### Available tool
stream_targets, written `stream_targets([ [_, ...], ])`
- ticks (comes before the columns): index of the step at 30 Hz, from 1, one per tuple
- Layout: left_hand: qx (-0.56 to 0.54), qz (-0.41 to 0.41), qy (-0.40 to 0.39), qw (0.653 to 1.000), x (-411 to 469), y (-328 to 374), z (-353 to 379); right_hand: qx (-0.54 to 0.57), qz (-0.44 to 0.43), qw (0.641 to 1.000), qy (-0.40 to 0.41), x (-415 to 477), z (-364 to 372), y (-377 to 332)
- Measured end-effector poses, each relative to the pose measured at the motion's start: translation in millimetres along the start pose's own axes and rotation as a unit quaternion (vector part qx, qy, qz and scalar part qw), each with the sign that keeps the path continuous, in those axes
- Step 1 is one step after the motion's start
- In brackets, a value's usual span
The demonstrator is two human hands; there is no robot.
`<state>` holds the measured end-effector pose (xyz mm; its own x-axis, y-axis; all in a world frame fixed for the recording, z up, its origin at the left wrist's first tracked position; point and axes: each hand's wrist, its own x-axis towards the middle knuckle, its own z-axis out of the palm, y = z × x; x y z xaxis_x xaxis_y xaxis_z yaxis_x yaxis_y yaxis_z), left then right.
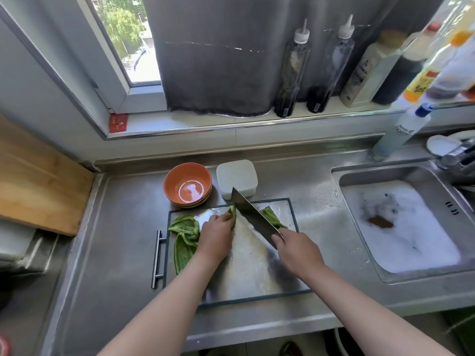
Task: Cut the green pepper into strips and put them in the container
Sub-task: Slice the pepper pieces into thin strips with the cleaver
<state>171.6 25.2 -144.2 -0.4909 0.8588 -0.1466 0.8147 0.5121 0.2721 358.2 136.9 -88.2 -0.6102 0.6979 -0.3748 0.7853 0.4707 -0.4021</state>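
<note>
Our left hand [217, 237] grips a green pepper piece [233, 214] steady on the steel cutting board [257, 273] | right hand [298, 249] holds a broad steel cleaver [254, 218] against it, to slice strips | white square container [236, 179] waits close behind

A home kitchen: steel sink [401, 227], cutting board [257, 265], condiment bottles [293, 73] on windowsill.

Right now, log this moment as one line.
stage: slicing | left hand: holds pepper piece on board | right hand: grips knife | container: behind board
</note>
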Motion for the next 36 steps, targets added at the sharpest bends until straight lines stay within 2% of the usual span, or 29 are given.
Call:
stream_targets([
  [5,0.036,0.014,-0.054,0.998,-4,-4,-4,-0.009,-0.006,1.000,-0.001,2,-1,-4],
  [8,-0.059,-0.028,-0.026,0.998,-4,-1,0,-0.018,-0.010,1.000,-0.008,3,1,-7],
  [12,-0.184,-0.108,0.033,0.976,-2,3,4,-0.032,-0.008,0.999,-0.022,4,7,-7],
  [16,-0.260,-0.182,0.023,0.948,-2,2,-1,-0.037,-0.012,0.999,-0.029,2,9,-6],
  [24,-0.206,-0.208,-0.046,0.955,-20,-7,-15,-0.053,-0.058,0.997,0.017,-10,-1,-7],
  [29,-0.216,-0.263,-0.034,0.940,-20,2,-32,-0.082,-0.132,0.987,0.031,-17,-2,-19],
  [34,-0.247,-0.288,-0.075,0.922,-20,8,-41,-0.114,-0.131,0.985,0.010,-13,7,-17],
  [36,-0.268,-0.286,-0.068,0.918,-21,7,-40,-0.133,-0.137,0.982,0.013,-14,7,-15],
])
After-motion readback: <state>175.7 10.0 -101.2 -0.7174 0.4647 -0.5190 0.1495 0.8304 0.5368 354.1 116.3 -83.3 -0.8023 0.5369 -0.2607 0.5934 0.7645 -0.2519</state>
